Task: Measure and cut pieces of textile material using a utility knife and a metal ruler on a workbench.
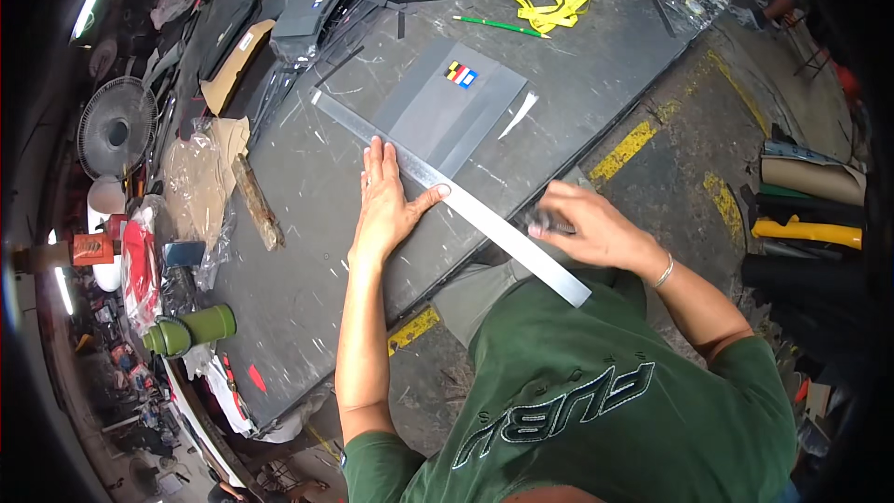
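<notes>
A long steel ruler [507, 237] runs diagonally across the table, its near end jutting past the edge towards my body. Under its far half lies the near-left edge of a flat dark grey panel [433, 116], which bears a small multicoloured patch [461, 74]. My left hand [384, 205] presses down on the ruler with thumb and fingers spread. Off the table's near edge, my right hand [596, 226] is closed around a small dark tool [553, 221]; its working end is hidden. A thin white sliver [520, 115] rests beside the panel.
On the dark table [307, 251] lie a green pencil [501, 26], a tangled yellow tape measure [557, 7], grey panels [315, 14] and several dark strips. Plastic bags, a wooden piece [257, 200] and a green bottle [191, 330] line the left edge. A fan [117, 130] stands beyond.
</notes>
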`<state>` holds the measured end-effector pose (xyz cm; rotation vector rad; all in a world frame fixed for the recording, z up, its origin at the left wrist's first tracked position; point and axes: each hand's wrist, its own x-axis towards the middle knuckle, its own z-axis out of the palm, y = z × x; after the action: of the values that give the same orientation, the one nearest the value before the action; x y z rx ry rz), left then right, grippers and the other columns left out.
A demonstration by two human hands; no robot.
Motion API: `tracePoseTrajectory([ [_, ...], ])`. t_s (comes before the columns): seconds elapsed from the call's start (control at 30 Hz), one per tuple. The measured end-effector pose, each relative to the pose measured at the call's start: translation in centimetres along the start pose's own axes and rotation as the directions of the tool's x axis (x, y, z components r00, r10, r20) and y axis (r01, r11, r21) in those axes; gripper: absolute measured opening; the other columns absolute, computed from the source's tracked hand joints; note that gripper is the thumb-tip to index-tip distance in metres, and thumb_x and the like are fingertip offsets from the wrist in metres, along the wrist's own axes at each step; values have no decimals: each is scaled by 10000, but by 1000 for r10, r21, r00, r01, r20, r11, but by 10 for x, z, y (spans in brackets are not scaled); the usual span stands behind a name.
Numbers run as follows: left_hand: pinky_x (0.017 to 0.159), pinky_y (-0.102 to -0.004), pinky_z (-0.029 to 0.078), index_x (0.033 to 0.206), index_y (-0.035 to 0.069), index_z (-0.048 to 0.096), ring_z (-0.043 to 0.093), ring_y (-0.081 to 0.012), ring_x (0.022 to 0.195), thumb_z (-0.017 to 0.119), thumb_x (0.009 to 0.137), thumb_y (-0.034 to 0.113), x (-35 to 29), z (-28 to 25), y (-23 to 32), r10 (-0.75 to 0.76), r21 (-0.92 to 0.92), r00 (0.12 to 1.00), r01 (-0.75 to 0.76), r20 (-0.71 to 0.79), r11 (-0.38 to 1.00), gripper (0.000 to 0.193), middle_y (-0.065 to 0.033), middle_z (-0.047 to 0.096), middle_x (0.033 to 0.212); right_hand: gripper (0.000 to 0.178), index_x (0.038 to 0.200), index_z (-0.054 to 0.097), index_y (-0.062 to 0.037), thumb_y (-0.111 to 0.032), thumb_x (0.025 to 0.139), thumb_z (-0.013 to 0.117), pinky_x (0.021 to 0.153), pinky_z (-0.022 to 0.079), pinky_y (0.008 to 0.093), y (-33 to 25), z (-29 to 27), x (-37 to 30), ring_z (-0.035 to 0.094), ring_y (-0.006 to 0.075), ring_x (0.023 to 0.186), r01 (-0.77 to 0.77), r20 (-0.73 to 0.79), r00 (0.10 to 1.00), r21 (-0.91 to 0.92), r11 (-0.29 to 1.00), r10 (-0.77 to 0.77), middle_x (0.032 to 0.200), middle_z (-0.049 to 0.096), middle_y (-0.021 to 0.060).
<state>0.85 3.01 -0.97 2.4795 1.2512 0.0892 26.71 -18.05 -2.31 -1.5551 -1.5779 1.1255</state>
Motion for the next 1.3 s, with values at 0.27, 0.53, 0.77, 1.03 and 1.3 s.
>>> tracePoseTrajectory([
  [0.27,1299,-484,163,1595,-83,223,192,-396,1580,609,1016,479,2,-2,-3,26,-234,988,-62,-153,970,894,-280,233,1675,272,1088,676,19,-203,937,716,929,481,459,-13,26,-4,598,349,1027,-3,-4,1000,-100,995,3,985,667,174],
  [0.53,918,-454,496,1244,59,658,669,-317,1062,717,935,419,-49,-25,30,-35,422,997,63,-74,904,478,-157,648,1119,204,982,668,12,-150,907,766,1012,420,401,33,-48,-44,585,314,1009,59,-275,947,-364,930,-168,988,627,122],
  [0.77,1020,-489,466,1206,39,689,601,-359,1196,737,913,441,-26,-31,-9,10,307,961,78,-276,949,500,-195,618,1246,161,972,629,-6,-156,970,689,1214,293,509,39,-62,-56,608,297,1122,-148,-309,950,-321,935,45,1049,620,132],
  [1.03,1041,-557,487,1415,10,567,585,-475,1242,560,1021,535,-24,-9,-1,-182,299,961,239,-207,924,656,-273,568,1382,259,1085,650,33,-221,1038,633,768,504,348,15,-58,-24,671,188,854,-427,-280,884,-152,892,375,875,683,81],
  [1.3,1163,-484,418,1444,42,571,470,-405,1430,693,974,345,-72,-42,-47,-4,41,992,9,-124,999,573,-185,472,1569,269,1055,683,37,-229,1019,687,739,463,264,40,-60,-42,549,79,812,-324,-489,837,-82,943,246,828,634,32],
])
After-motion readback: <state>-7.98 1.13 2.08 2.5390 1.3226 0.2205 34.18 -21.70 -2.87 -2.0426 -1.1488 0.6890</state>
